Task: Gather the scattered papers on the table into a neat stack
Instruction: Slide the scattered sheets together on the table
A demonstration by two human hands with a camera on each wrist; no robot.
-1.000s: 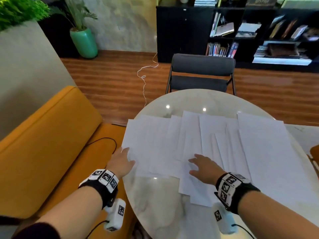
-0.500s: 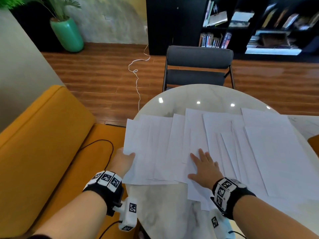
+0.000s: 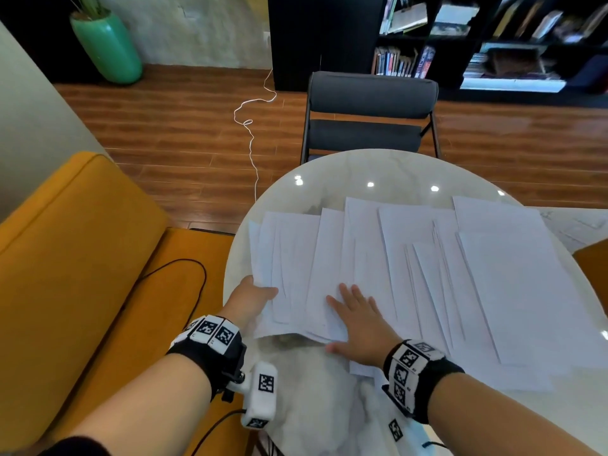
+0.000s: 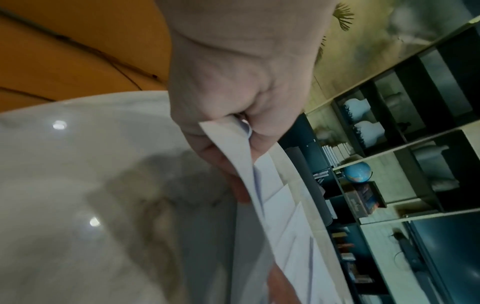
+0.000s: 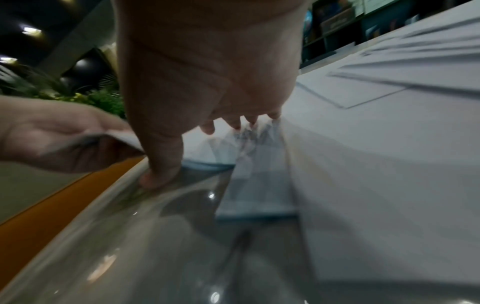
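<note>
Several white papers (image 3: pixel 427 278) lie fanned and overlapping across the round marble table (image 3: pixel 329 406). At the table's left edge my left hand (image 3: pixel 251 296) pinches the near corner of the leftmost sheets (image 4: pixel 241 156), thumb on top and fingers under, lifting that corner a little. My right hand (image 3: pixel 357 319) lies flat on the papers near the front middle, fingers spread straight and palm down. In the right wrist view its thumb (image 5: pixel 162 164) touches the bare tabletop beside the sheets (image 5: pixel 376 144).
A grey chair (image 3: pixel 368 116) stands at the table's far side. An orange sofa (image 3: pixel 82 274) runs along the left, with a black cable (image 3: pixel 184 274) on its seat. Dark bookshelves (image 3: pixel 493 37) and a green vase (image 3: pixel 108 47) stand at the back.
My left hand went from resting on the leftmost sheets to pinching their corner. My right hand slid left over the papers, and the left sheets have bunched closer together.
</note>
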